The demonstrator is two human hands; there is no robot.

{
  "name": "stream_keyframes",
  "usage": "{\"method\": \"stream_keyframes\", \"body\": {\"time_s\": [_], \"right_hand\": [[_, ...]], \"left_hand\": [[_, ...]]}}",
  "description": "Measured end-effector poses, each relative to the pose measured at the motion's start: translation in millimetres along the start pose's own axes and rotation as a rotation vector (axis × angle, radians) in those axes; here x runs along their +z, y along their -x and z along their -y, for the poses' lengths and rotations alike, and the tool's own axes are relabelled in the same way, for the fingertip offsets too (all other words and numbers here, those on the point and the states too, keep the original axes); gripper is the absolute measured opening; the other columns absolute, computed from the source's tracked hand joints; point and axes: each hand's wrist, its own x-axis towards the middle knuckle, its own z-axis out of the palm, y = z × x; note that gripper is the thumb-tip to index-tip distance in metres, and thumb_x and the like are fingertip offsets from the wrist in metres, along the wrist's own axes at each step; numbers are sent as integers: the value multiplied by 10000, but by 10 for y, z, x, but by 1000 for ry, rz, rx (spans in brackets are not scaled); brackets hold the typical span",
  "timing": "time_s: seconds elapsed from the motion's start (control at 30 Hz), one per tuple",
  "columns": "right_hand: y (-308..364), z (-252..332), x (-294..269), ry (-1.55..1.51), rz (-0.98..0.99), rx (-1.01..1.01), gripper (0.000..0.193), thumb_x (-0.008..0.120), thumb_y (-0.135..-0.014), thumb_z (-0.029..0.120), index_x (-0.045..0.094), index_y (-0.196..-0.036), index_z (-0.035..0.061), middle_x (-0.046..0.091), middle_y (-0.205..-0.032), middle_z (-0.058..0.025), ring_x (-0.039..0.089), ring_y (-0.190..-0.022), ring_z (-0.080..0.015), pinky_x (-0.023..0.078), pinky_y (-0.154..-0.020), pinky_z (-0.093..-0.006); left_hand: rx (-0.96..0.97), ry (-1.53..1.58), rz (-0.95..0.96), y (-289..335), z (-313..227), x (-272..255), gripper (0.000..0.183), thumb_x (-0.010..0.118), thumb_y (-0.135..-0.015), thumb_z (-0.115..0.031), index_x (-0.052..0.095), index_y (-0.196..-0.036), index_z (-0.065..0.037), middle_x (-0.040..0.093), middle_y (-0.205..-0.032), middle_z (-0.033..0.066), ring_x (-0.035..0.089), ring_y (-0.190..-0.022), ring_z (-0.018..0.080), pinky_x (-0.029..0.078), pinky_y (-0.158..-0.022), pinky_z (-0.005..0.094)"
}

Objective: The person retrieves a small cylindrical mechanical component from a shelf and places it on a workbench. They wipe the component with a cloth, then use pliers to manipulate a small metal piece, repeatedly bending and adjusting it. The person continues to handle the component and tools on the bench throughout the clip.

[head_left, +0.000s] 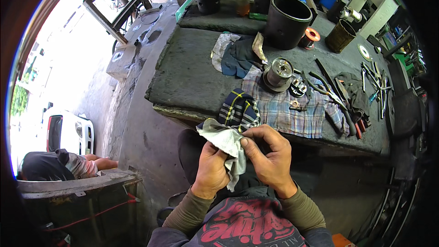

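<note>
Both forearms [185, 212] angled inward, hands raised at the worktop's [183, 64] near edge. Left hand [210, 170] closed, thumb up, fingers mostly hidden. Right hand [273, 158] just beside, thumb and forefinger pinching, knuckles bent.

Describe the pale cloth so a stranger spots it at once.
Find the dark workbench, then the left hand and right hand before its near edge. They hold the pale cloth, plain whitish-grey, unlike the navy plaid cloth just beyond.
</note>
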Motion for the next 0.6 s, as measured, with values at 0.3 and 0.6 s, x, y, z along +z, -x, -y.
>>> {"method": "stream_keyframes", "body": {"time_s": [0.3, 0.6], "right_hand": [[-19, -50, -45, 26, -15, -47, 101, 784, -931, 34, 727, -1003, -6, 698, -888, -55, 644, -821, -125, 511, -754, -273], [-16, 19, -87, 103, -120, -40, 129, 756, -902, -8, 729, -1028, -2, 704, -915, -114, 676, -806, -211, 533, -745, -325]], "left_hand": [[-70, 3, -9, -28, 2, 1, 267, 533, -1097, -43, 606, -1349, 1, 686, -1252, 79, 683, -1127, 180, 571, -978, 329], [-7, 101, 83, -99, 116, -143, 347, 468, -1123, -168, 596, -1371, 39, 686, -1303, 141, 695, -1164, 259, 581, -1030, 402]]}}
